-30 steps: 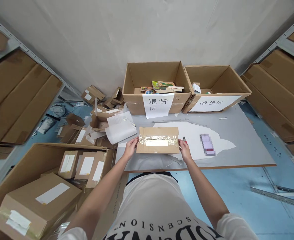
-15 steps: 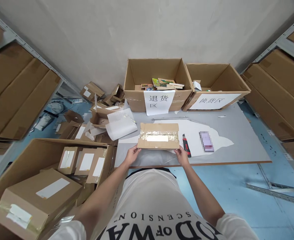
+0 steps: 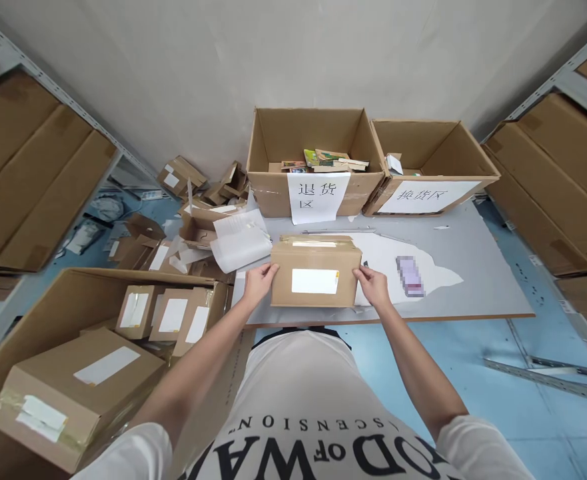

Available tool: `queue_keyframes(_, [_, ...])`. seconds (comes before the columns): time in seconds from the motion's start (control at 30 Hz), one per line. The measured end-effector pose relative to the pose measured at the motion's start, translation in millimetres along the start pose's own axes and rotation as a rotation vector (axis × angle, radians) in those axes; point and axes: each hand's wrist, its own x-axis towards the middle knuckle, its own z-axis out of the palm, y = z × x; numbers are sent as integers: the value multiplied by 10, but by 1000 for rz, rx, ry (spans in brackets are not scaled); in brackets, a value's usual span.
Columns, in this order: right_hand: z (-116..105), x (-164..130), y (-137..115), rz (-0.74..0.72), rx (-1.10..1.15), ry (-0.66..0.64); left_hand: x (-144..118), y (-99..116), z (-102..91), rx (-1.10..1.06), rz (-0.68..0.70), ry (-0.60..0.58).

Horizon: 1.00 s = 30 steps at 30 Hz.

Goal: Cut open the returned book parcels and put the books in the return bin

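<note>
A small brown cardboard box point(image 3: 283, 283) is tilted up over the front of the table, its broad face with a white label toward me. Clear tape and another white strip show on its upper edge. My left hand point(image 3: 259, 281) pinches the box's left side, and my right hand point(image 3: 373, 283) pinches the right side. Just behind my right hand, most of the utility knife point(image 3: 365, 264) is hidden; only a dark bit shows. Farther right a pixelated purple object point(image 3: 410, 276) lies on a white sheet point(image 3: 440, 275).
At the table's back stand a carton of books point(image 3: 273, 193) and a second labelled carton point(image 3: 433, 200). Opened boxes and white wrapping point(image 3: 240, 243) pile up at the left. A large carton point(image 3: 93, 277) holding taped parcels point(image 3: 80, 380) stands at my left. Shelves with cartons point(image 3: 548, 187) flank both sides.
The box has turned from its taped side facing up to its labelled face toward me. Both hands have risen along its sides, and the knife is now mostly covered.
</note>
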Motion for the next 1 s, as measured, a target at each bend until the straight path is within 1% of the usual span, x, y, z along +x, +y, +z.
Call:
queue_keyframes(0.1, [-3,153,-47,-62,-100,8,155,42,68,13,-34,44])
queue_keyframes(0.2, [77,289,6,-10,-158,-27,290,-37,182,4,-125,50])
queue_keyframes(0.27, [149,360,59,37,-175,-38,355,-116,249,-49,-199,57])
queue_keyframes(0.33, [214,419,98,56,-185,-29,400,-180,291,-128,-254,55])
queue_keyframes(0.43, [284,497,118,57,-214,-12,414,-216,300,-215,-278,18])
queue_keyframes(0.53, [328,555,126,73,-218,-20,355,-201,279,-321,-275,-79])
queue_keyframes(0.6, [346,575,147,80,-185,-28,287,-186,275,-428,-275,-146])
queue_keyframes(0.67, [358,584,183,83,-132,-40,223,-177,286,-507,-284,-168])
queue_keyframes(0.87, [398,524,350,104,107,-61,157,-224,320,-537,-295,-129])
queue_keyframes(0.93, [396,418,446,116,209,-63,126,-293,303,-538,-311,-74])
queue_keyframes(1.0, [369,251,574,138,290,-57,47,-398,274,-553,-372,-22])
